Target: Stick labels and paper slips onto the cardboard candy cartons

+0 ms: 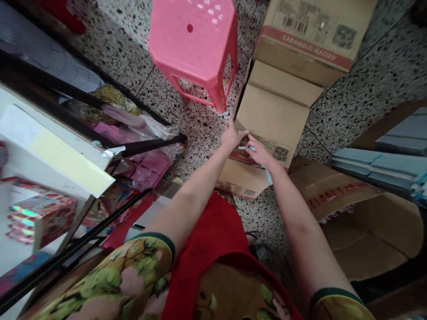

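Note:
A closed cardboard box [271,115] with a red printed band lies on the speckled floor in front of me. My left hand [232,134] rests on its near left edge, fingers curled onto the flap. My right hand [258,153] is closed round a small light-blue tool [251,148], probably a box cutter, with its tip held against the top of the box near the left hand's fingertips. Both arms reach forward from my floral sleeves over a red apron [213,240].
A pink plastic stool [195,42] stands behind the box to the left. A second box marked CARAMELO MACIZO [313,38] sits behind it. Opened cardboard [360,222] lies right, with blue stacked sheets [380,164]. A black-framed shelf [100,142] holds bagged goods on the left.

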### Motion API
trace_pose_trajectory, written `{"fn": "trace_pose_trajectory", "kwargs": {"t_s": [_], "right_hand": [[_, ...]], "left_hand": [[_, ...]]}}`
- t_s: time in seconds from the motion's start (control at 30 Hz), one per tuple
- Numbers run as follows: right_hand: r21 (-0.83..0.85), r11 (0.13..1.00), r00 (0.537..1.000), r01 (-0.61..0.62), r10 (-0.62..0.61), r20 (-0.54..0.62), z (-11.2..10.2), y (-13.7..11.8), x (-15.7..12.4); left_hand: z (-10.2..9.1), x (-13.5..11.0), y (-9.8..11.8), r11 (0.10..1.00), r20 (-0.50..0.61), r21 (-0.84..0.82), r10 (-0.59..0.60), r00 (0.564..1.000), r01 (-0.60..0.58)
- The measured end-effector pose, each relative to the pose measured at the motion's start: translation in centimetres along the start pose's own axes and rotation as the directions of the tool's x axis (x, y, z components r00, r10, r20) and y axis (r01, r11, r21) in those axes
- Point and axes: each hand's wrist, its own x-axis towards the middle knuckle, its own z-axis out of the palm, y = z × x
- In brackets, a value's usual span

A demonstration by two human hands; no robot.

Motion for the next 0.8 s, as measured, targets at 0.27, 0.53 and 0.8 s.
{"fn": "trace_pose_trajectory", "kwargs": {"t_s": [0.27,0.53,0.8], "right_hand": [[0.477,0.845,0.963,-0.242,0.268,0.014,0.4,-2.3,-5.4],[0.62,0.665,0.903,-0.417,0.382,0.198,6.4,-2.5,-11.5],[0.468,0.745,0.88,-0.475,0.395,0.264,6.7,-0.2,-12.5]], "left_hand": [[-4.5,2.6,-2.8,0.945,0.047,-0.325,-0.018,0.999,0.032],[-7.1,-14.1,-7.1,0.833,0.378,-0.423,-0.194,0.905,0.355],[-3.0,-17.9,-10.5,0.902,0.359,-0.37,-0.081,0.93,0.221]]}}
